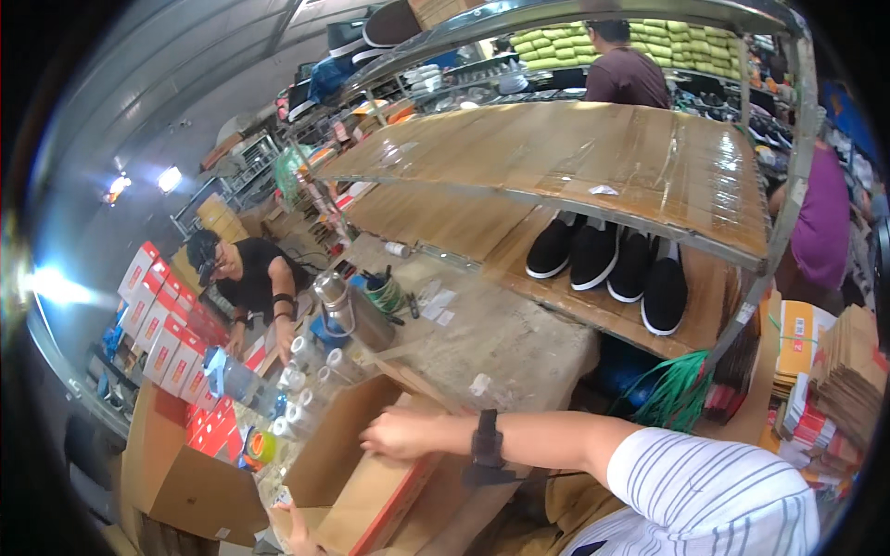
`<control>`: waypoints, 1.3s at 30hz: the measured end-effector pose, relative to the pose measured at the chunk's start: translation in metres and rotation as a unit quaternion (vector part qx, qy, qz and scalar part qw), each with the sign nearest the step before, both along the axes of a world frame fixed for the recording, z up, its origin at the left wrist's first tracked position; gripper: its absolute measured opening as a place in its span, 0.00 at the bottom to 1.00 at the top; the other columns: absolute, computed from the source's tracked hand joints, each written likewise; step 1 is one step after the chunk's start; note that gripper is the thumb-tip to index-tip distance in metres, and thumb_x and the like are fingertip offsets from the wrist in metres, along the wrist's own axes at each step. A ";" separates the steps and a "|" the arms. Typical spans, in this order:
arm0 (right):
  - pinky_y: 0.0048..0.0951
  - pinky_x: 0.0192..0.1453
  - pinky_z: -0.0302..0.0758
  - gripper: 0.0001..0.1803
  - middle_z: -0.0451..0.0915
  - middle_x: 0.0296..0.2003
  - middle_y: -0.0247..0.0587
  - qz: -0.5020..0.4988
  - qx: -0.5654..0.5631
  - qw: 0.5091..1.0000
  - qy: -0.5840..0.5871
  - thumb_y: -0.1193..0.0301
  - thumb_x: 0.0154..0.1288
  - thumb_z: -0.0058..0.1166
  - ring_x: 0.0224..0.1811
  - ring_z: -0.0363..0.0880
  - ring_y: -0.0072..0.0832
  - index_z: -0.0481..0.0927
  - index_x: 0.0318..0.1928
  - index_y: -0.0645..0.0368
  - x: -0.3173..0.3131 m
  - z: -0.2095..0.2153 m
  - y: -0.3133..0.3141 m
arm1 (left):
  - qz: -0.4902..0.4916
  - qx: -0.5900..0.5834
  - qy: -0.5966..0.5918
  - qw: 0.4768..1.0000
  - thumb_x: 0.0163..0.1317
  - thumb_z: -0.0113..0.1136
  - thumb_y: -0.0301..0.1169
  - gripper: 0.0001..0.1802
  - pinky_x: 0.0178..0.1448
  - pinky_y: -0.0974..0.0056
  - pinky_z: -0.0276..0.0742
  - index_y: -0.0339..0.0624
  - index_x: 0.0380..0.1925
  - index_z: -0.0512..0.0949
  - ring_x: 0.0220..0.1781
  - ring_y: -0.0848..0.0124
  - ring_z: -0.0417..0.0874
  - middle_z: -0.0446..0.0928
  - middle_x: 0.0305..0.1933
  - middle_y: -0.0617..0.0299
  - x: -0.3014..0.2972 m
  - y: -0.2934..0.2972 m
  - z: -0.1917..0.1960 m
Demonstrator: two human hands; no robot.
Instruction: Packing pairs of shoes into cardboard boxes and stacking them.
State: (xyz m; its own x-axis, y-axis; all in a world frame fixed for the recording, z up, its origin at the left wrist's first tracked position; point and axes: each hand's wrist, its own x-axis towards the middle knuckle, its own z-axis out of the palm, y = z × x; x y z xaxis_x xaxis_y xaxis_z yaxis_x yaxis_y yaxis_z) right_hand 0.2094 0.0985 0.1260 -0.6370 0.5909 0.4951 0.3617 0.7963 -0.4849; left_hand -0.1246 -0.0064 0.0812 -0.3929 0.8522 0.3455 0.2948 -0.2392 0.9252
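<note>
An uncapped brown carton (348,422) stands on the table's near side, in front of me. Inside it lies a long brown shoebox (380,496) with a red edge. My right hand (403,433) reaches in from the right, its fingers bent over the shoebox's far end. A black band circles that wrist. Low in the view, my left hand (298,533) is at the carton's near left edge, fingers closed against the cardboard; its lower part is cut off.
Several black shoes (607,259) with white soles stand on the rack's lower shelf. Bottles and white rolls (301,408) crowd the table beside the carton. Stacked white-and-red shoeboxes (171,347) rise at left near another person (250,278). Flattened cardboard (848,371) is piled right.
</note>
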 end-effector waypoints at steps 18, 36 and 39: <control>0.40 0.64 0.64 0.43 0.60 0.61 0.54 -0.010 -0.074 0.996 -0.050 0.56 0.49 0.65 0.62 0.63 0.50 0.62 0.66 0.46 0.051 0.014 0.023 | 0.064 -0.031 0.221 0.973 0.43 0.72 0.31 0.24 0.68 0.58 0.59 0.46 0.45 0.80 0.65 0.58 0.64 0.61 0.64 0.53 0.079 -0.033 0.032; 0.37 0.47 0.73 0.17 0.72 0.43 0.42 -0.112 -0.061 0.992 0.001 0.53 0.66 0.48 0.43 0.76 0.42 0.78 0.45 0.51 0.138 -0.039 0.043 | 0.126 -0.231 0.611 0.746 0.55 0.57 0.49 0.39 0.68 0.39 0.49 0.47 0.65 0.61 0.68 0.48 0.56 0.58 0.66 0.43 0.169 -0.042 0.039; 0.41 0.51 0.72 0.22 0.74 0.47 0.54 -0.317 -0.201 0.927 -0.019 0.55 0.58 0.55 0.48 0.75 0.46 0.77 0.43 0.62 0.213 -0.046 0.087 | 0.102 -0.249 0.605 0.749 0.61 0.48 0.57 0.35 0.70 0.39 0.46 0.58 0.66 0.61 0.70 0.49 0.58 0.62 0.66 0.45 0.193 -0.042 0.051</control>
State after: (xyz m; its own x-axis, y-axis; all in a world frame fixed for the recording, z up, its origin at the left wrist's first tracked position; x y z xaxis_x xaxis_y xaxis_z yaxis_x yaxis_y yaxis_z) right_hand 0.4223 0.1856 0.0797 -0.1107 0.9841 0.1388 0.7187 0.1757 -0.6728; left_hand 0.0683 -0.0487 0.1324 -0.1878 0.9588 0.2130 0.9734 0.2107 -0.0901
